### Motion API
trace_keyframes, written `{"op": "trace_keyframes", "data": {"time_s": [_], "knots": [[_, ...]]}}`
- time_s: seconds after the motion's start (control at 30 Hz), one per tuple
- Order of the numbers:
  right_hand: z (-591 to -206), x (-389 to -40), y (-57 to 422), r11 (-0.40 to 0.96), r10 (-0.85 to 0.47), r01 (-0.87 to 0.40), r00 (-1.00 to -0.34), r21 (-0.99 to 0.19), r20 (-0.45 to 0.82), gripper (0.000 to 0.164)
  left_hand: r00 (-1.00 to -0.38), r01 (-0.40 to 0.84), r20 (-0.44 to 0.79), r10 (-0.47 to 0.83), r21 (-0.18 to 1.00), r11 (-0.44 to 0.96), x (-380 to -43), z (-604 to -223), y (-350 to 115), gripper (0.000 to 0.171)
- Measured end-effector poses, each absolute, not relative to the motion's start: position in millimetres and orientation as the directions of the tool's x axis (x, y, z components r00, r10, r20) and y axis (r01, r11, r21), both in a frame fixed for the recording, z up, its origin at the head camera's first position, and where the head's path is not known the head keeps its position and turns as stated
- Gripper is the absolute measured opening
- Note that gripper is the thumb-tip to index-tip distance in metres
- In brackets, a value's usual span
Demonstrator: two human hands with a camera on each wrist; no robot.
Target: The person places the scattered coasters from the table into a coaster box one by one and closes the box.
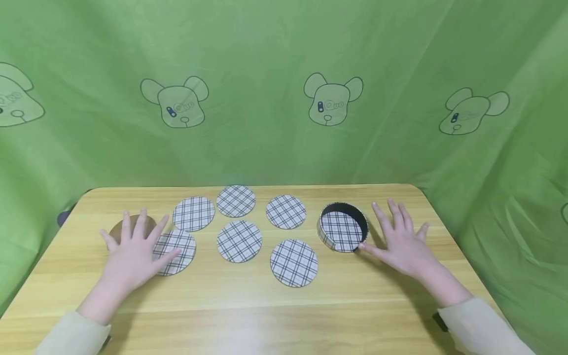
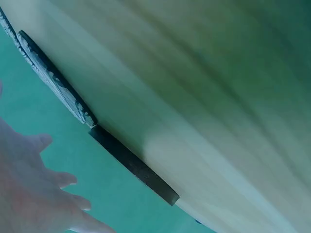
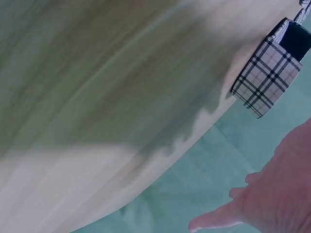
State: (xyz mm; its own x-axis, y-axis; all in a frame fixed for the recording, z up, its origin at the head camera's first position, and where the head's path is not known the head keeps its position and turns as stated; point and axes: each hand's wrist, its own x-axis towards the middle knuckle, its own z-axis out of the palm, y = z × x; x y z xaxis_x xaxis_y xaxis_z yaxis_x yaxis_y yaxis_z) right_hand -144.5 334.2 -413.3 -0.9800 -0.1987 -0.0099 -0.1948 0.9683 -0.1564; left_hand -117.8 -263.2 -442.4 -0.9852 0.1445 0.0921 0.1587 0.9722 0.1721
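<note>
Spread wide and empty, the left hand (image 1: 131,259) hovers above a plaid coaster (image 1: 183,240) and brown disc (image 1: 150,226); the right hand (image 1: 403,251) nears a plaid round holder (image 1: 326,238), contact unclear. More coasters (image 1: 239,241) lie between; thin rims suit light pinching.

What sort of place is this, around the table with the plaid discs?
Probably a small curtained-off work or filming space; what lies beyond is hidden. Green cloth printed with cartoon animal heads hangs behind and beside a wood-grain table, where the plaid discs lie.
</note>
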Motion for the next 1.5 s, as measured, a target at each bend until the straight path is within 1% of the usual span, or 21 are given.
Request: {"op": "trace_keyframes", "data": {"time_s": [0.13, 0.23, 0.4, 0.57, 0.8, 0.97, 1.13, 1.27, 1.37, 1.5], "knots": [[-413, -145, 333, 0.963, -0.212, -0.209, -0.977, -0.168, 0.002, 0.112, -0.979, 0.191, 0.107, 0.175, 0.160, 0.969, -116, -444, -263, 0.090], [-414, -146, 333, 0.953, -0.230, -0.227, -0.973, -0.200, 0.012, 0.110, -0.970, 0.223, 0.131, 0.204, 0.151, 0.963, -116, -445, -263, 0.090], [-415, -148, 333, 0.922, -0.249, -0.237, -0.969, -0.306, 0.001, 0.106, -0.953, 0.281, 0.165, 0.255, 0.157, 0.947, -114, -448, -262, 0.090], [-416, -150, 333, 0.877, -0.272, -0.243, -0.962, -0.414, -0.011, 0.101, -0.939, 0.326, 0.170, 0.300, 0.151, 0.933, -114, -453, -262, 0.097], [-418, -156, 331, 0.767, -0.326, -0.262, -0.945, -0.586, -0.004, 0.094, -0.911, 0.387, 0.206, 0.357, 0.130, 0.913, -112, -456, -265, 0.102], [-422, -161, 331, 0.665, -0.348, -0.227, -0.937, -0.712, -0.027, 0.093, -0.901, 0.412, 0.217, 0.375, 0.161, 0.897, -112, -455, -267, 0.104], [-424, -163, 338, 0.552, -0.354, -0.123, -0.930, -0.825, -0.099, 0.090, -0.899, 0.426, 0.207, 0.386, 0.212, 0.879, -113, -454, -267, 0.103], [-426, -164, 343, 0.500, -0.356, -0.045, -0.921, -0.865, -0.157, 0.089, -0.907, 0.416, 0.185, 0.379, 0.249, 0.875, -114, -454, -267, 0.105], [-430, -166, 346, 0.456, -0.365, -0.022, -0.917, -0.890, -0.164, 0.090, -0.912, 0.408, 0.176, 0.371, 0.271, 0.872, -116, -454, -267, 0.105], [-435, -169, 347, 0.365, -0.385, -0.001, -0.911, -0.931, -0.150, 0.093, -0.913, 0.405, 0.167, 0.371, 0.279, 0.871, -118, -454, -268, 0.106]]}}
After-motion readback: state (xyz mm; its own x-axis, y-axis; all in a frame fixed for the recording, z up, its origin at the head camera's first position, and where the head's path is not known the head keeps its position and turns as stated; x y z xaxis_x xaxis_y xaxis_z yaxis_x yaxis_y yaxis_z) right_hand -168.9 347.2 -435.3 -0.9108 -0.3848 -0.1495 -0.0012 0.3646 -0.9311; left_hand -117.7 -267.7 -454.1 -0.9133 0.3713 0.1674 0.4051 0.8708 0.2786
